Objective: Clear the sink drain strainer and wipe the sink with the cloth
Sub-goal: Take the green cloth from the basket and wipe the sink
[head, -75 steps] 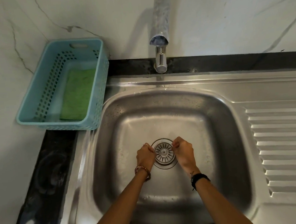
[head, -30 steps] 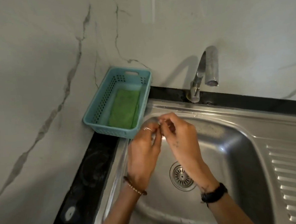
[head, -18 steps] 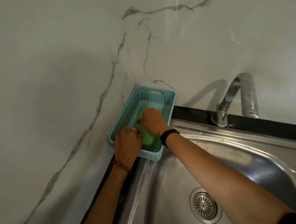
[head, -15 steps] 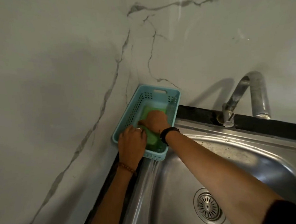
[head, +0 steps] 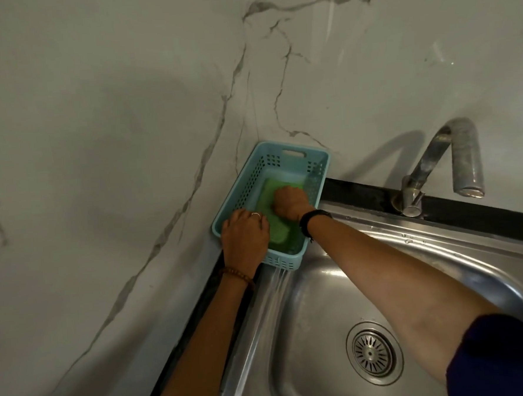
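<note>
A green cloth (head: 276,227) lies in a light blue perforated basket (head: 254,173) in the corner beside the steel sink (head: 311,332). My right hand (head: 289,200) reaches into the basket, fingers curled down onto the cloth. My left hand (head: 245,234) rests on the basket's near left rim and holds it. The round drain strainer (head: 373,352) sits in the sink bottom, lower right, with no hand near it.
A steel tap (head: 463,161) curves over the sink's back edge at right. Grey-veined marble walls meet in the corner behind the basket. A black counter strip (head: 200,324) runs along the sink's left side and back.
Both hands left the strainer, rose over the sink, then went to the basket. Over the last half second they have held there, the right hand pressing on the cloth.
</note>
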Motion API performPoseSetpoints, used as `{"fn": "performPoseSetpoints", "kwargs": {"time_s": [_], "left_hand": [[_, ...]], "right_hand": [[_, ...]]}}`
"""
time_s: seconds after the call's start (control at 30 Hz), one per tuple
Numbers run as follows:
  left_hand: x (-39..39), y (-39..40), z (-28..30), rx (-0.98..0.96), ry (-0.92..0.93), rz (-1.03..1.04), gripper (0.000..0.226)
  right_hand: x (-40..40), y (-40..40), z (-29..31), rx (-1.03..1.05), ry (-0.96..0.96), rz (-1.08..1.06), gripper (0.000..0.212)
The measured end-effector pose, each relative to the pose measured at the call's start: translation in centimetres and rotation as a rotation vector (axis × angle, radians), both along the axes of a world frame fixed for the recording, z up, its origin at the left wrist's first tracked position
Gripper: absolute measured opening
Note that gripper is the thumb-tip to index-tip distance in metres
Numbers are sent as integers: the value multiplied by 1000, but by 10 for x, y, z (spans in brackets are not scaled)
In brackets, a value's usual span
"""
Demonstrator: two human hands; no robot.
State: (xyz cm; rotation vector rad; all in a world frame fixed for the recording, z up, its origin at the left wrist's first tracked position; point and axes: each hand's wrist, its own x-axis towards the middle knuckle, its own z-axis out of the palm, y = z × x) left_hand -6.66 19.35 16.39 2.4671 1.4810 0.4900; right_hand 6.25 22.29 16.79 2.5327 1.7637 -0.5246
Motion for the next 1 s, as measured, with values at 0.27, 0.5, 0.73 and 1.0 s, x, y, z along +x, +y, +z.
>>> {"fn": "performPoseSetpoints", "kwargs": {"time_s": [0.27,0.5,0.73,1.0], "left_hand": [[0,-4,6,-92,-84,64,45],[0,-2,2,-43,-139,47,70],[0,0,-1,-4,-107,70,69],[2,-2,7,-65,-103,17,71]], "right_hand": [[-11,0,2,78,317,-193,59],[-25,10,-18,-9,248,-366,82],[-8,14,-15,2,378,-353,51],[20,-32,51,864,905,-383,24]]}}
